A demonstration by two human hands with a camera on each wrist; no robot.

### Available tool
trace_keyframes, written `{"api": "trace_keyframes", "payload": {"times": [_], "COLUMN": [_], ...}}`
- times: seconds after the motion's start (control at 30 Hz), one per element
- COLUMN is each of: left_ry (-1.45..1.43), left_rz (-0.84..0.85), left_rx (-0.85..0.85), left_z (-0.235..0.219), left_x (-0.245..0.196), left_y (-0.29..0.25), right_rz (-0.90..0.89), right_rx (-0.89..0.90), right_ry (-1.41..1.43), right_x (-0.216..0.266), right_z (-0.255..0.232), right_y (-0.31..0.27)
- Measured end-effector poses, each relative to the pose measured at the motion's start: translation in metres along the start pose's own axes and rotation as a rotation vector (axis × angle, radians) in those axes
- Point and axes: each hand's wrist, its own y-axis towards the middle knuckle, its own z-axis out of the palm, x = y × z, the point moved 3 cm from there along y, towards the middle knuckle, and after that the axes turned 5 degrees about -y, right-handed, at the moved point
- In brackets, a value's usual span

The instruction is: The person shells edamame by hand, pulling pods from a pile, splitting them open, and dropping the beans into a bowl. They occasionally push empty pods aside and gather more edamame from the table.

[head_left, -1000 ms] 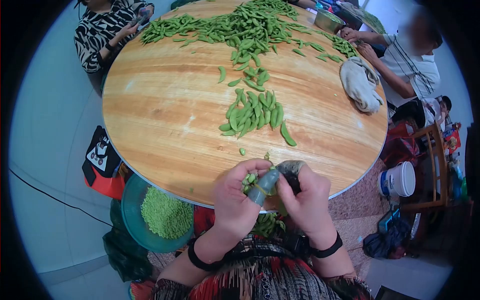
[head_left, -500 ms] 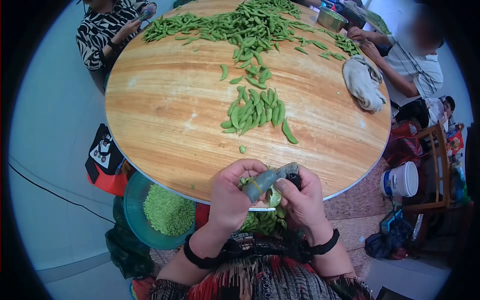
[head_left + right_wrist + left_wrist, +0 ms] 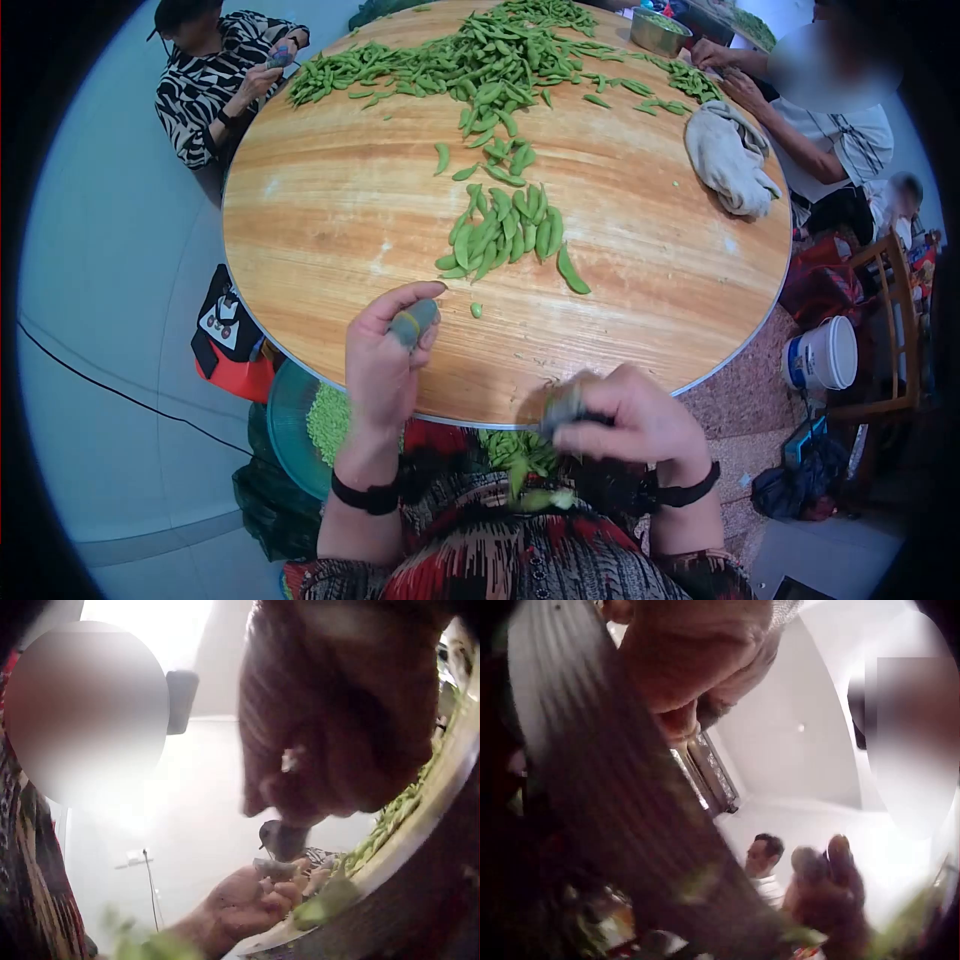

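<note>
My left hand [image 3: 378,365] is raised over the near left part of the table, a grey cover [image 3: 412,322] banded in yellow on its thumb. Its fingers curl over the palm, where shelled beans showed half a second ago; the palm's inside is now hidden. In the right wrist view this left hand [image 3: 240,907] shows curled fingers. My right hand [image 3: 635,415], blurred by motion, is at the near edge with thumb and fingers apart. Below it, an opened pod [image 3: 540,499] is over my lap. One bean [image 3: 476,311] lies in front of a small group of pods [image 3: 500,235].
A large heap of pods [image 3: 500,60] spreads across the far side of the round table [image 3: 320,220]. A teal basket [image 3: 290,425] of shelled beans stands below at left. A cloth [image 3: 730,165] lies at the right rim. Two people sit across, and a white bucket [image 3: 822,355] stands at right.
My hands, together before, have parted: the left went left and up, the right moved right and down. Pod pieces have left the right hand and are over my lap.
</note>
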Motion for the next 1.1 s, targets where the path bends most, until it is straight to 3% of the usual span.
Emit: {"api": "trace_keyframes", "payload": {"times": [0.03,0.1,0.13,0.2,0.27,0.43,0.5,0.53,0.6,0.67,0.7,0.77,0.97,1.03,1.1], "left_ry": [0.001,0.650,0.648,1.021,1.092,1.152,1.027,1.017,-0.478,-0.559,-0.627,-0.639,-0.478,-0.414,-0.351], "left_rz": [-0.002,0.135,0.136,0.447,0.471,0.511,0.385,0.394,-0.349,-0.368,-0.397,-0.435,-0.221,-0.207,-0.199], "left_rx": [-0.001,-0.002,0.000,0.066,0.091,0.085,0.175,0.167,0.318,0.324,0.329,0.362,0.203,0.145,0.087], "left_z": [0.000,0.004,0.006,0.019,0.027,0.030,0.024,0.019,0.011,0.025,0.035,0.048,0.043,0.044,0.043], "left_x": [0.002,0.002,0.005,0.007,0.005,0.008,0.007,0.003,0.014,0.017,0.018,0.018,0.029,0.022,0.022], "left_y": [0.004,0.010,0.013,0.014,0.013,0.008,0.011,0.012,0.009,-0.003,-0.010,-0.020,-0.023,-0.023,-0.024], "right_rz": [-0.031,0.165,0.139,0.116,0.251,0.314,0.347,0.259,0.169,0.292,0.289,0.273,0.292,0.404,0.397], "right_rx": [-0.156,-0.385,-0.453,-0.524,-0.399,-0.447,-0.467,-0.490,-0.505,-0.442,-0.432,-0.414,-0.367,-0.253,-0.220], "right_ry": [-0.190,-0.481,-0.630,-0.785,-1.106,-1.185,-1.192,-1.132,-1.080,0.039,0.029,0.280,0.234,0.439,0.477], "right_x": [0.001,0.005,0.005,0.000,-0.008,-0.019,-0.018,-0.018,-0.012,-0.005,0.003,0.012,0.018,0.021,0.016], "right_z": [-0.004,-0.023,-0.029,-0.034,-0.036,-0.036,-0.037,-0.037,-0.032,-0.020,-0.014,0.000,0.018,0.022,0.025], "right_y": [0.001,0.012,0.020,0.034,0.044,0.049,0.048,0.043,0.038,0.034,0.033,0.032,0.030,0.027,0.026]}}
